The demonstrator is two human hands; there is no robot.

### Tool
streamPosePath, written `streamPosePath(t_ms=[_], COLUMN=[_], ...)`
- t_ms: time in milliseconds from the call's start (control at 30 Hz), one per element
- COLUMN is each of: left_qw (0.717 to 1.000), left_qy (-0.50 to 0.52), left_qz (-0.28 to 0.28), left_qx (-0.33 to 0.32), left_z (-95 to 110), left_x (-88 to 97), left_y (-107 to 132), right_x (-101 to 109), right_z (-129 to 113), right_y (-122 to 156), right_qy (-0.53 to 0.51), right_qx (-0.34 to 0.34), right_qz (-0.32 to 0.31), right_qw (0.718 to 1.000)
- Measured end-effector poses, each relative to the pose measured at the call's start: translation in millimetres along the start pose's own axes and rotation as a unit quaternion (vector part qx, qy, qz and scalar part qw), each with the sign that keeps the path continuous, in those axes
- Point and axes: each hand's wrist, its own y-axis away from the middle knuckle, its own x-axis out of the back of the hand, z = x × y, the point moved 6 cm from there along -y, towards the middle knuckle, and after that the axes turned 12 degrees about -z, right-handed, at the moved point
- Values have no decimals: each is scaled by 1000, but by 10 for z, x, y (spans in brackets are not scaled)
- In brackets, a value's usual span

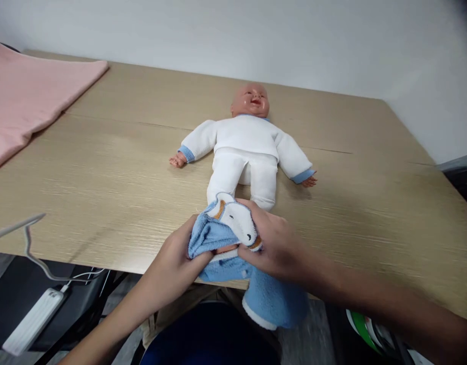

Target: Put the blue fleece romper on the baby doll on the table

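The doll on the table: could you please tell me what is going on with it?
Someone's left hand and right hand hold a blue garment at the near edge of the table, by the legs of the doll; part hangs over the edge. The doll lies on its back, dressed in white. Its feet are hidden.

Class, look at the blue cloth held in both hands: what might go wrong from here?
First, part of the blue cloth hangs past the edge of the table, so it might slip down if the left hand and right hand loosen. Second, the doll lies with its legs close to both hands, so a careless push could shift it.
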Motion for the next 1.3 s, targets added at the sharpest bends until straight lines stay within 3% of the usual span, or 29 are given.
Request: streamPosePath(t_ms=[167, 433, 867, 1167, 1300], left_qw=[1000, 995, 991, 981, 987], left_qy=[23, 92, 80, -83, -1], left_qz=[6, -11, -58, -41, -25], left_qx=[-19, -42, -90, -169, -157], left_z=[22, 59, -23, 190, 145], left_x=[90, 162, 162, 329, 425], left_y=[-41, -112, 3, -234, -304], right_x=[47, 98, 156, 276, 368], right_z=[-20, -60, -70, 99, 145], right_y=[48, 23, 4, -102, -202], right_qy=[28, -20, -57, -93, -122], right_qx=[85, 160, 142, 113, 112], right_qz=[65, 55, 50, 57, 32], right_qw=[994, 985, 987, 988, 986])
